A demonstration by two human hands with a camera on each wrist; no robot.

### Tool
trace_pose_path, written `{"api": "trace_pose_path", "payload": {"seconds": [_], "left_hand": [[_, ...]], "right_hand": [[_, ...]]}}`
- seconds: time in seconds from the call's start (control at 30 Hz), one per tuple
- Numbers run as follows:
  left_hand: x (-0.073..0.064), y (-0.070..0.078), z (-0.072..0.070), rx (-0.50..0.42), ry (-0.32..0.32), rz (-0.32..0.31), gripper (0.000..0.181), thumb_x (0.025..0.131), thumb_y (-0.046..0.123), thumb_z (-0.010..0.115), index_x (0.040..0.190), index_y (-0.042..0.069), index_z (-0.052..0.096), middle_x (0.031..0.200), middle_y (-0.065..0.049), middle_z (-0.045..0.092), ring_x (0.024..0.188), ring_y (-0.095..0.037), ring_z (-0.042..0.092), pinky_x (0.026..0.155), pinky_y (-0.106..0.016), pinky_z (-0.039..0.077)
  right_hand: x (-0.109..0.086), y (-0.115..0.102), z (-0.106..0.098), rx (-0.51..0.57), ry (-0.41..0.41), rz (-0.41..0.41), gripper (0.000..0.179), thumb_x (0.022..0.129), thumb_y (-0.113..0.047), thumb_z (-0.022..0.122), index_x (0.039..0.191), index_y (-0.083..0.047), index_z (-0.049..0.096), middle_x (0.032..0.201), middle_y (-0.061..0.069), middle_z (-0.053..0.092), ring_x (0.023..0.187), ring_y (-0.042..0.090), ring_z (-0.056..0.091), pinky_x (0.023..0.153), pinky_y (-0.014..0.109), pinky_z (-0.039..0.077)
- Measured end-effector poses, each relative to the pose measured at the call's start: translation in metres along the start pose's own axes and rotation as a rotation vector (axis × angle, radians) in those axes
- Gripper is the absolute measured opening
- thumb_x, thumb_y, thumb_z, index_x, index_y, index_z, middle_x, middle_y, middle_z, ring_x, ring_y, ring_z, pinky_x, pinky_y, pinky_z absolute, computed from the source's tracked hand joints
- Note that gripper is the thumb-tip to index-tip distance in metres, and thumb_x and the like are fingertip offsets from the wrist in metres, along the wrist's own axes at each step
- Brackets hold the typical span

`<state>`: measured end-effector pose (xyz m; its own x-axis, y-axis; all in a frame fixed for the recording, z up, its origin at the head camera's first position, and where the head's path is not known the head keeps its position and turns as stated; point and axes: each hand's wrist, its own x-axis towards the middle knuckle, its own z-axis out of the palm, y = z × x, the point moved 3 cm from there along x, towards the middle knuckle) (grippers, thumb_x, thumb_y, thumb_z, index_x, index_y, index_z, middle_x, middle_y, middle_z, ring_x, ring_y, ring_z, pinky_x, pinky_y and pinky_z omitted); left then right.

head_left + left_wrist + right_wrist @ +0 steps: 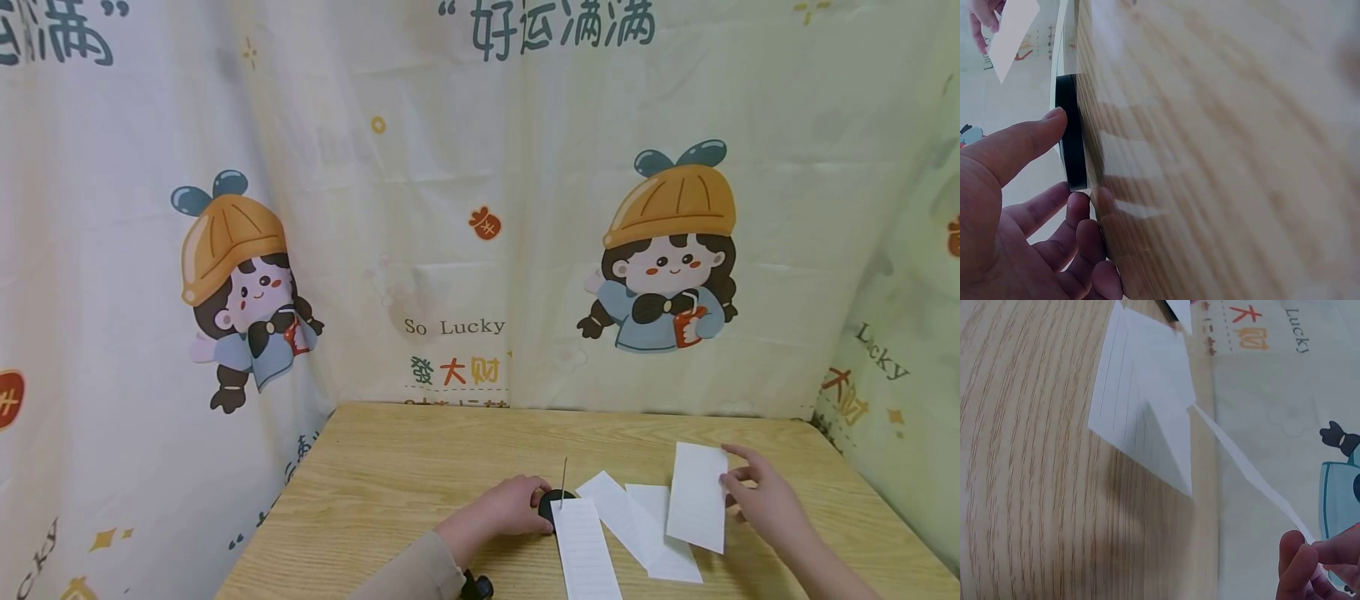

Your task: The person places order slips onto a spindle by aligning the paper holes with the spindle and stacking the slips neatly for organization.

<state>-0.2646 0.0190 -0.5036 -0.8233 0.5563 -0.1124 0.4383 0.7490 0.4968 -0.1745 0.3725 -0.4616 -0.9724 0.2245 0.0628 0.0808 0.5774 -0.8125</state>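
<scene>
My left hand [510, 506] grips the round black base of a paper spike [547, 505], thumb on one side and fingers at the opposite edge; in the left wrist view the base [1071, 140] stands on the wood. Its thin metal pin points up, and a lined paper slip [587, 550] lies at its foot, hanging toward the near side. Off to the right, my right hand [767, 497] pinches one white slip [696, 500] by its right edge, raised above the table. The right wrist view shows this slip [1247, 472] nearly edge-on between thumb and fingers.
Two more white slips, one slanted [609, 504] and one straighter [663, 546], overlap on the wooden table [420, 450] between the hands. A small black object [480, 586] shows by the left sleeve. Printed curtains [420, 208] enclose the table's back and sides.
</scene>
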Motion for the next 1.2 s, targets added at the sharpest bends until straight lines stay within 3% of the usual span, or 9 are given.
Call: {"api": "trace_pose_path", "payload": {"seconds": [0.4, 1.2], "left_hand": [[-0.002, 0.001, -0.001, -0.012, 0.006, 0.008, 0.052, 0.077, 0.034, 0.084, 0.123, 0.018, 0.064, 0.098, 0.004, 0.06, 0.087, -0.012, 0.053, 0.085, -0.033, 0.047], [-0.003, 0.002, -0.001, -0.029, 0.014, 0.011, 0.053, 0.077, 0.032, 0.085, 0.123, 0.016, 0.063, 0.099, 0.003, 0.059, 0.088, -0.012, 0.053, 0.086, -0.032, 0.047]], "right_hand": [[-0.005, -0.014, 0.02, 0.105, -0.028, -0.048, 0.055, 0.1, -0.005, 0.053, 0.149, 0.001, 0.029, 0.104, 0.02, 0.056, 0.073, 0.019, 0.063, 0.058, 0.035, 0.053], [-0.007, -0.037, 0.062, 0.279, -0.092, -0.061, 0.053, 0.097, 0.001, 0.056, 0.147, -0.003, 0.037, 0.099, 0.017, 0.053, 0.071, 0.02, 0.059, 0.055, 0.032, 0.052]]}}
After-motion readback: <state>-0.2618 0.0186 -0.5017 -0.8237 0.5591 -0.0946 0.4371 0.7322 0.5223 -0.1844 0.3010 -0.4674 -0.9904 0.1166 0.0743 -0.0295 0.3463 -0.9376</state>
